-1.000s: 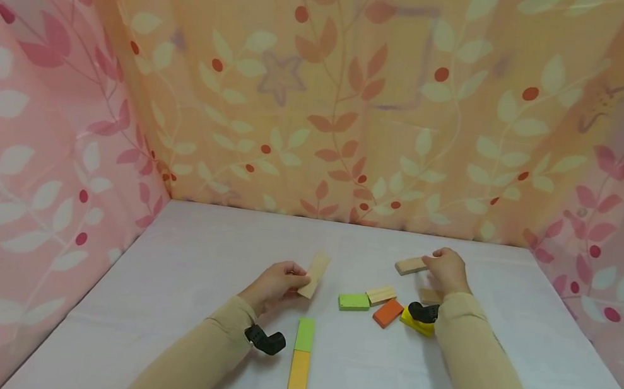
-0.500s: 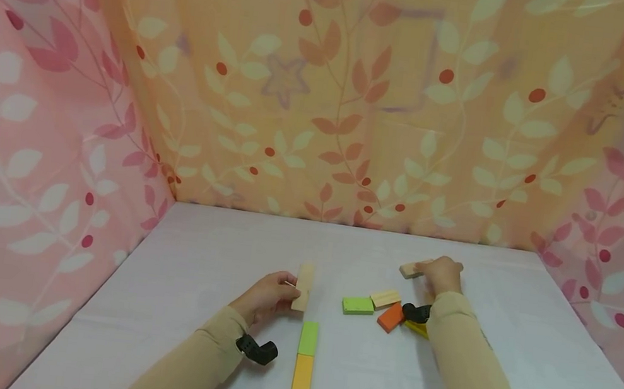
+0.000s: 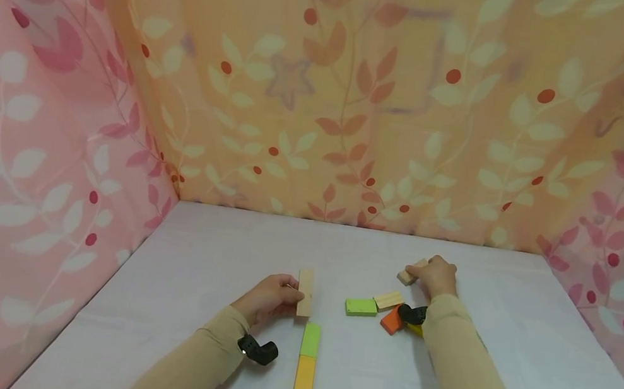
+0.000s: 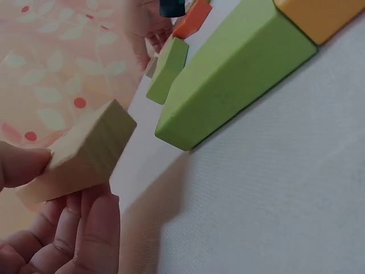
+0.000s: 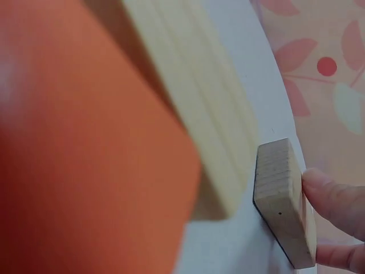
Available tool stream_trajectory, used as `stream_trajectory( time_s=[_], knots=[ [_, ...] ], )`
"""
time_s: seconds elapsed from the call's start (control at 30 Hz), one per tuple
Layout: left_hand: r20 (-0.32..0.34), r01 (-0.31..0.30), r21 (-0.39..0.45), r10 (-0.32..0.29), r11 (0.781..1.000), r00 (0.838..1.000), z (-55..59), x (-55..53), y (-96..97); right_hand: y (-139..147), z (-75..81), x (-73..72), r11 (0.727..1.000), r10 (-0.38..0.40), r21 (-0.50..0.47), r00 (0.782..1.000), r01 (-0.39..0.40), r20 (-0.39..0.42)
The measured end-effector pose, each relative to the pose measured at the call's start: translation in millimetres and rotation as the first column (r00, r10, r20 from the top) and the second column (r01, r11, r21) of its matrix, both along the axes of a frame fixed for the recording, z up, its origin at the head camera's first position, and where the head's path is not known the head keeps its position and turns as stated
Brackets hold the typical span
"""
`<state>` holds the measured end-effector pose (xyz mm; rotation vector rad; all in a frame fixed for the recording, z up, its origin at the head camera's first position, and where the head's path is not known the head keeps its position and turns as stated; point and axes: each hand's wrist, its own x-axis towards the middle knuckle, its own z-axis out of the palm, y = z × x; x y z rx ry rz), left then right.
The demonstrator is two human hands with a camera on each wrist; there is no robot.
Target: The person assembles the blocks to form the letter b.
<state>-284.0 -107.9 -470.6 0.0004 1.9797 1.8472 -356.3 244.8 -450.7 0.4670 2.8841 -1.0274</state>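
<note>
My left hand (image 3: pixel 271 298) pinches a plain wooden block (image 3: pixel 305 292) between thumb and fingers. In the left wrist view this block (image 4: pixel 85 157) hangs above the table, short of the end of a green block (image 4: pixel 228 74). That green block (image 3: pixel 311 339) lies end to end with an amber block (image 3: pixel 305 377), making a straight row. Farther back on the right, my right hand (image 3: pixel 436 276) pinches another plain wooden block (image 3: pixel 410 274), which lies flat on the table. The right wrist view shows thumb and a finger against the far side of this block (image 5: pixel 279 200).
Between the hands lie a second green block (image 3: pixel 361 307), a plain wooden block (image 3: pixel 389 300) and an orange block (image 3: pixel 391 321). A yellow block (image 3: pixel 416 329) is mostly hidden under the right wrist. Patterned cloth walls (image 3: pixel 322 94) surround the white table (image 3: pixel 215 241).
The left hand has brought its wooden block nearer and turned it in line with the green-amber row. The right hand has turned its block and shifted slightly; the view has also shifted.
</note>
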Motion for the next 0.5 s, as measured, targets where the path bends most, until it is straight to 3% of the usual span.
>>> stream_trajectory(
  time_s=[0.33,0.5],
  knots=[
    [-0.029,0.003,-0.136,-0.007,0.991,1.0,-1.4,-2.8,8.6,-10.5,3.2,-4.0,0.996,0.04,0.072,0.998,-0.044,0.055],
    [-0.035,-0.004,-0.144,-0.001,0.99,0.999,-3.6,-4.7,12.8,-12.4,9.1,-7.5,0.995,0.073,0.054,0.994,-0.078,0.084]
  ],
)
